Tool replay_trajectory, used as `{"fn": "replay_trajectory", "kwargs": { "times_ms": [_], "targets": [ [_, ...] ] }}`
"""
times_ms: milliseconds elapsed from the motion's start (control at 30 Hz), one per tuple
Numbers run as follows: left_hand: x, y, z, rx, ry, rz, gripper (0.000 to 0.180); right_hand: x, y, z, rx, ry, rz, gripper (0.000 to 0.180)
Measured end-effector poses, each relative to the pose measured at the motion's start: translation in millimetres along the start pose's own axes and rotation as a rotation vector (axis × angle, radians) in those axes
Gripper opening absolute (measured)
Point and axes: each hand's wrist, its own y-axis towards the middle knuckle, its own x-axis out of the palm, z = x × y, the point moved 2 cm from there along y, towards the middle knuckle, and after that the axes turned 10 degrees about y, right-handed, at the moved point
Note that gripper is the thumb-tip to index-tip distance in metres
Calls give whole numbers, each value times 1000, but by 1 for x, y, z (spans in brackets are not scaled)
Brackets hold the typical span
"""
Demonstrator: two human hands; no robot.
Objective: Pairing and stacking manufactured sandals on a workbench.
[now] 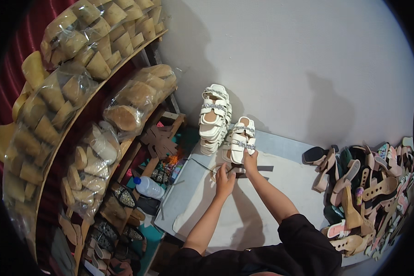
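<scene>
1. Two bare hands at the middle of a pale grey desk, both forearms coming in from the lower edge.
2. Left hand — fingers curled down onto a dark flat strap piece lying on the desk; whether the grip is closed on it or merely pressing cannot be told.
3. Right hand — fingertips resting at the lower end of a short stack of white sandals with sparkly straps; the grip looks partly curled, but its exact state cannot be told.
4. Taller stack of white sandals, same kind, standing just beside the shorter one, to its left, against the grey wall.
5. Thin dark cord running across the desk to the left of the left hand.
6. Heap of mixed sandals and heels — pink, tan, black, green — piled at the desk's right end, well apart from the hands.
7. Wooden shelves on the left, carrying clear plastic bags of tan wedge soles.
8. Plastic water bottle lying below the shelves, among dark cut-out pieces and patterned soles.
</scene>
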Motion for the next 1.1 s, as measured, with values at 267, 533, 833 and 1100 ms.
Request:
{"fn": "replay_trajectory", "kwargs": {
  "times_ms": [267,533,833,1100],
  "targets": [
    [31,55,-30,9,134,-69,60,9,63,41,-9,-504,-39,65],
    [68,74,-37,75,330,-188,59,12,104,43,140,-648,-220,84],
    [44,41,-13,28,315,-41,68,-21,22,1,-194,-257,-131,78],
    [55,-59,90,137,189,-97,65,-131,-94,-51,-676,-478,210,52]
  ]
}}
